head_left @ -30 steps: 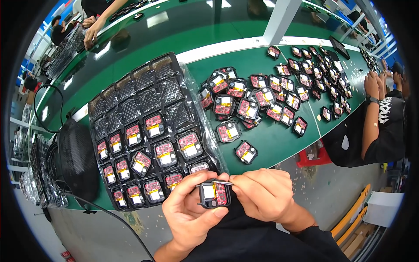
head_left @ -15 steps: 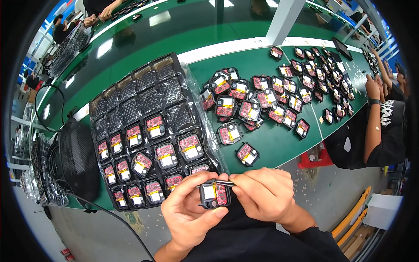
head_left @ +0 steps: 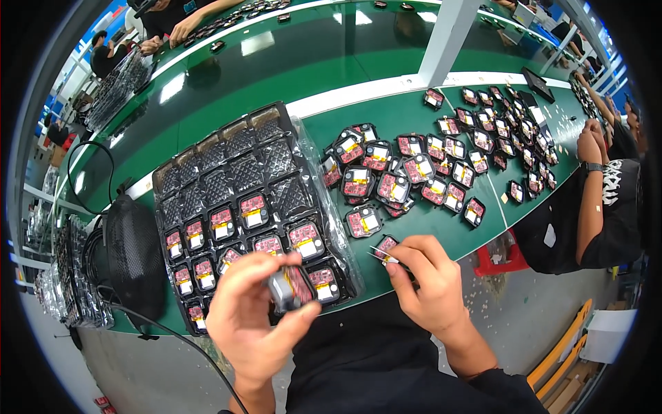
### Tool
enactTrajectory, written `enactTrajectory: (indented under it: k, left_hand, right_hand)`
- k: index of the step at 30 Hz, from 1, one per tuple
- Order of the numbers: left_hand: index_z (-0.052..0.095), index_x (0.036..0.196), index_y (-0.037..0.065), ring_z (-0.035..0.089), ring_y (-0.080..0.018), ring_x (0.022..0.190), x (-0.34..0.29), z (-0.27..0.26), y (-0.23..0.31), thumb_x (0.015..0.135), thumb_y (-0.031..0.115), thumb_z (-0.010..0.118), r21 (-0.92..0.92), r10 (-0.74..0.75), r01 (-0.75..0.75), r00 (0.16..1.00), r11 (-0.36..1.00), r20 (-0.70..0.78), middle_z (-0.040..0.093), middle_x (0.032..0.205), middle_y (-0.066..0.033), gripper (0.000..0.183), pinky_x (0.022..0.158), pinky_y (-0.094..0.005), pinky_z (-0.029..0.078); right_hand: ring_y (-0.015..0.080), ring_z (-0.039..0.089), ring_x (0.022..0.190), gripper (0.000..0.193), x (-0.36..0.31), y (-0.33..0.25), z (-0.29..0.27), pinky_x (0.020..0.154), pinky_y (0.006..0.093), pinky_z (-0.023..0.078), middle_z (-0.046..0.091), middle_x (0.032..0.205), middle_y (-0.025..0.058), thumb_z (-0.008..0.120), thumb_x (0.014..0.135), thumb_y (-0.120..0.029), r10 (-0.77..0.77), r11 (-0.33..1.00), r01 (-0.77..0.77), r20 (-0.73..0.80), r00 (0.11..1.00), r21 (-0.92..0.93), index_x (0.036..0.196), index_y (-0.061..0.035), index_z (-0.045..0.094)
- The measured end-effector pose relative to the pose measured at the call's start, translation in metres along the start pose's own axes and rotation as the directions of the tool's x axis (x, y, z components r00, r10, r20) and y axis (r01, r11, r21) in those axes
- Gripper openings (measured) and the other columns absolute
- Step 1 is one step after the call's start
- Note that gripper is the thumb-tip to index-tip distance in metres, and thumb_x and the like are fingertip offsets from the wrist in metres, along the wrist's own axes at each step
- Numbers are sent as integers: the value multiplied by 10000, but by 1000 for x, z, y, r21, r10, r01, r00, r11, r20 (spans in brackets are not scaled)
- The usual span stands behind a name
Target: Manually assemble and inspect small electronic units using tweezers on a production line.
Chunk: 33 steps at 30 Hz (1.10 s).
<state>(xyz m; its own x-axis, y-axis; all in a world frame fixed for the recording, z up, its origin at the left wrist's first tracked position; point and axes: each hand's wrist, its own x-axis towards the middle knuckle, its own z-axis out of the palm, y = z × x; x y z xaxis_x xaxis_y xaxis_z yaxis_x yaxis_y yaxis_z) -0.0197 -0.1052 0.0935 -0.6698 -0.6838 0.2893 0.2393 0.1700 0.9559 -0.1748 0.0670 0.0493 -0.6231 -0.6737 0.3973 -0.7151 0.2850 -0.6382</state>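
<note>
My left hand (head_left: 252, 310) grips a black-cased circuit board module (head_left: 291, 287) by its edges, above the near side of a black plastic tray (head_left: 279, 157). Motion blurs this module, so its details do not show well. In my right hand (head_left: 431, 286) is a pair of metal tweezers (head_left: 380, 254), pinched between thumb and fingers, the tips pointing left. Just behind the tweezers a loose module (head_left: 387, 245) lies on the green table, partly covered by them. The tray's near rows hold several modules with red boards; its far rows of pockets are bare.
Many more modules (head_left: 418, 168) are heaped on the green table right of the tray. A black mesh bag (head_left: 131, 252) and a cable lie left of the tray. A grey post (head_left: 448, 41) rises behind. At right sits another person (head_left: 586, 214).
My left hand has carried the module left and over the tray. My right hand with the tweezers has moved away from it, toward the loose module on the table.
</note>
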Motion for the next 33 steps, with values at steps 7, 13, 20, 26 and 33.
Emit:
enactTrajectory:
  k: [7, 13, 20, 26, 33]
  left_hand:
    - [655, 946, -11, 672, -320, 943, 61, 18, -5, 706, -41, 857, 795, 293, -267, 949, 546, 117, 666, 1057, -150, 315, 809, -394, 549]
    - [693, 1068, -31, 676, -361, 949, 63, 18, -12, 851, 58, 775, 843, 122, -298, 954, 448, 273, 676, 1096, -167, 249, 826, -422, 546]
    - [673, 1211, -33, 648, -387, 1132, 60, 5, -10, 902, -24, 668, 785, -21, -239, 952, 572, 305, 685, 1231, -228, 309, 968, -425, 514]
    - [694, 1228, -2, 509, -430, 1327, 55, 15, -9, 957, 116, 658, 923, 27, -339, 940, 179, 340, 621, 1356, -206, 298, 1147, -569, 369]
    - [709, 1135, -31, 676, -372, 1120, 30, 22, 6, 837, -27, 747, 472, 153, -280, 945, 836, 290, 666, 1252, -207, 301, 951, -403, 538]
  right_hand:
    - [273, 688, 659, 139, -5, 1, 1, 568, 380, 551, 661, 1031, 90, 763, 868, -63, 22, 999, -23, -17, 1000, -27, 989, -27, 706]
    - [248, 677, 613, 157, -8, 0, -5, 548, 370, 542, 660, 1041, 64, 785, 864, -114, 61, 994, -58, 30, 998, -88, 982, -41, 713]
    - [222, 676, 595, 231, -7, -3, -3, 525, 354, 542, 656, 1096, 50, 838, 832, -200, 97, 980, -91, 25, 995, -178, 982, -74, 715]
    - [226, 682, 605, 255, -9, 2, 1, 531, 357, 553, 664, 1142, 87, 845, 821, -208, 80, 978, -67, 63, 995, -197, 991, -76, 707]
    - [302, 743, 991, 402, -10, -1, -16, 777, 355, 625, 727, 1149, 177, 923, 702, -57, 5, 950, 8, -41, 999, 313, 1021, -24, 680]
